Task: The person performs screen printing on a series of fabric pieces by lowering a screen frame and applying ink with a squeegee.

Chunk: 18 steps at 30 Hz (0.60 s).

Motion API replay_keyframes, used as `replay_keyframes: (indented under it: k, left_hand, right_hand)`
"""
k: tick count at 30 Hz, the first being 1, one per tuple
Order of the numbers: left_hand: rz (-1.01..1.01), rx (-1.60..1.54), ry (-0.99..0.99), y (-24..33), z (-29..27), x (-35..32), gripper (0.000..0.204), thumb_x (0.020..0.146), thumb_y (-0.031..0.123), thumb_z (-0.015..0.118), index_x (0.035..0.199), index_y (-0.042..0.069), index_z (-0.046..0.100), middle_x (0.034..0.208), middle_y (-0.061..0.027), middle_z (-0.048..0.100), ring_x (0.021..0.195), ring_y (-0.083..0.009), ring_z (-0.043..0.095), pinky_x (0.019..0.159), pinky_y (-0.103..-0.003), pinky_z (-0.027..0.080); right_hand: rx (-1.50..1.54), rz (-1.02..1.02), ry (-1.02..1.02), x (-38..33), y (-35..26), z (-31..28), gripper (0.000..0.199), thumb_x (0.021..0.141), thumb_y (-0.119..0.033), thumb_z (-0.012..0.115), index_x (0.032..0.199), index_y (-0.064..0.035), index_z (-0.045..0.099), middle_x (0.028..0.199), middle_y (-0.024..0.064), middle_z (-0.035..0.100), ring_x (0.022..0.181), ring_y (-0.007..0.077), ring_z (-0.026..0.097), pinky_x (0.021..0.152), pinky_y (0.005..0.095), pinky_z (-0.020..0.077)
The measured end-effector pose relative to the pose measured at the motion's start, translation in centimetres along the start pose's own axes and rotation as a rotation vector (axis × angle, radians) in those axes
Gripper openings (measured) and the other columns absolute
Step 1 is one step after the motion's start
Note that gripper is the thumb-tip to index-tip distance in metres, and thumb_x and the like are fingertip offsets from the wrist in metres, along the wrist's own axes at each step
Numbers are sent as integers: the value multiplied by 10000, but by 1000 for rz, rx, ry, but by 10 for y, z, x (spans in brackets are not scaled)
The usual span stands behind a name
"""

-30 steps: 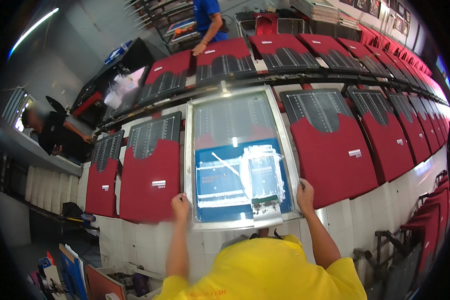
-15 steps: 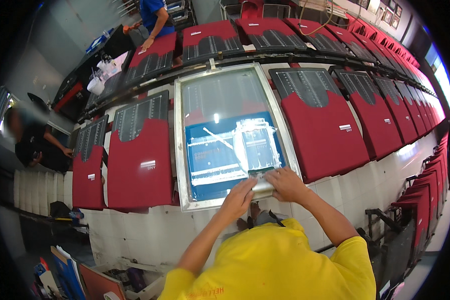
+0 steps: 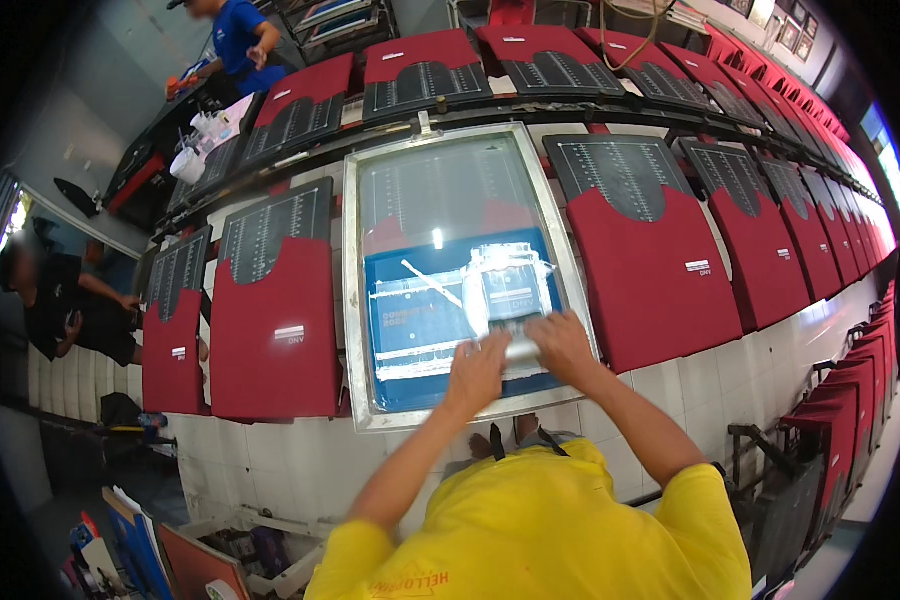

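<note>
A metal-framed printing screen (image 3: 560,262) lies over a board in the middle of the front row. Its mesh is blue in the near half and streaked with white ink (image 3: 477,292). Both my hands grip a short squeegee (image 3: 522,347) resting on the mesh. My left hand (image 3: 478,372) is closed round its left end, and my right hand (image 3: 562,348) holds its right end. The squeegee's blade edge sits at the near side of a white ink patch; my fingers cover part of it.
Red shirts on dark boards flank the screen, such as one at left (image 3: 278,330) and one at right (image 3: 660,280). A second row of boards runs behind. White tubs (image 3: 188,166) stand at far left. One person in blue (image 3: 240,42) and another in black (image 3: 70,305) are at the left.
My hands and the squeegee have moved slightly away from me, up the screen. The person in blue has lifted a hand off a shirt and stepped left.
</note>
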<state>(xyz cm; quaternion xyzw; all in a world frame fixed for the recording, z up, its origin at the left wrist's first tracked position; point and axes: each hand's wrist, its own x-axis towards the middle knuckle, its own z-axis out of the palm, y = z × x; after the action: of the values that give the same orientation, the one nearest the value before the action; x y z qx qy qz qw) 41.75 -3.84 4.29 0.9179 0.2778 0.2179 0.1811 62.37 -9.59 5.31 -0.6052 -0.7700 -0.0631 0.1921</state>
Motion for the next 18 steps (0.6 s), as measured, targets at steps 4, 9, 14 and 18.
replay_keyframes:
  k: [4,9,14,18]
  left_hand:
    - [19,-115,86,-47,-13,79,350,923,52,527,1272,81,537,1164,-127,653,1060,-313,611,909,-472,374]
    - [-17,-98,52,-40,-32,79,326,933,60,493,1251,72,564,1114,-149,662,1055,-329,599,906,-459,369]
    - [-52,-128,-47,34,-21,-17,518,833,-18,599,1331,92,505,1300,-135,602,1203,-259,573,964,-462,325]
    - [-62,-106,1,34,-8,-22,464,837,19,624,1287,83,532,1283,-114,610,1205,-224,578,935,-441,340]
  right_hand:
    - [-45,18,53,74,57,21,210,662,-65,721,857,-132,683,835,39,682,818,244,609,736,385,427]
    - [43,23,-33,81,46,-7,157,684,-66,688,825,-125,658,831,61,670,819,268,609,750,412,424]
    - [77,7,-42,-18,-22,-35,221,688,-71,676,902,-91,625,912,55,659,831,248,593,734,397,403]
    - [56,-7,-32,-28,-18,-19,181,706,-61,640,884,-83,618,920,64,653,829,244,595,726,395,401]
